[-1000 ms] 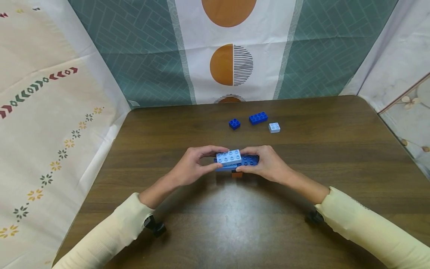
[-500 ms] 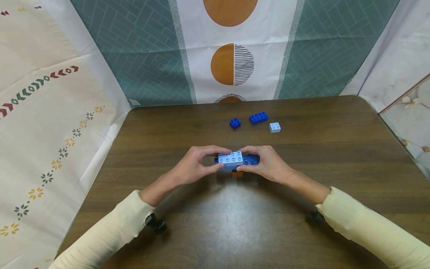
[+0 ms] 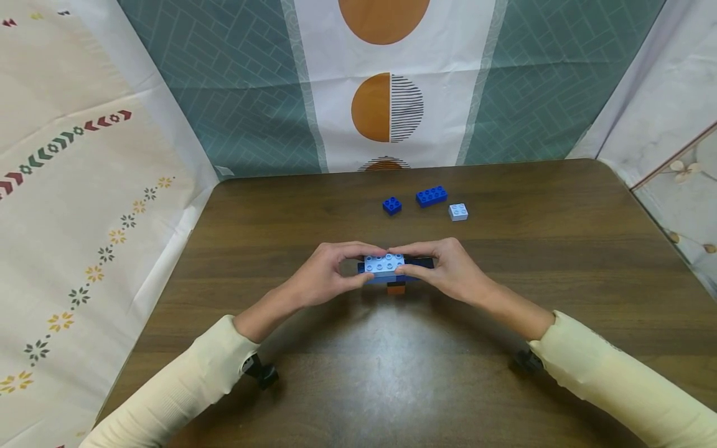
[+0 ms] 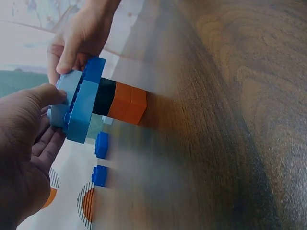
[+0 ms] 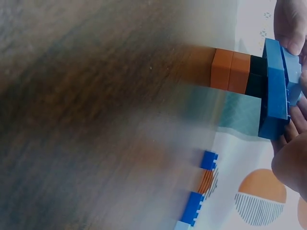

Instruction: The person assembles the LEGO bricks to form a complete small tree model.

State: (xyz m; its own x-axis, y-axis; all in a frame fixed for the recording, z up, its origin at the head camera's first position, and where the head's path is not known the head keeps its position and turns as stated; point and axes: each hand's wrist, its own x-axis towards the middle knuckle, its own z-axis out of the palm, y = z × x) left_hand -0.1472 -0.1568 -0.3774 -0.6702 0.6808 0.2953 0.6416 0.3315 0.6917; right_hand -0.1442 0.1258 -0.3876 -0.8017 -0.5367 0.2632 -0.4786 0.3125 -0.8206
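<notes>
Both left hand (image 3: 319, 278) and right hand (image 3: 454, 272) pinch the long pale brick (image 3: 383, 265), fingers half-curled; best press evenly, steadying the stack (image 4: 104, 97) inside the table's far edge (image 3: 302, 179).

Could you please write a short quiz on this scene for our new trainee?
1. True or false: the left grip pinches the pale blue eight-stud brick.
2. How many bricks lie loose behind the stack?
3. The stack's lowest part is: A yellow, B orange, C white.

Key:
1. True.
2. Three: the small blue brick, the long blue brick and the small pale brick.
3. B.
</notes>
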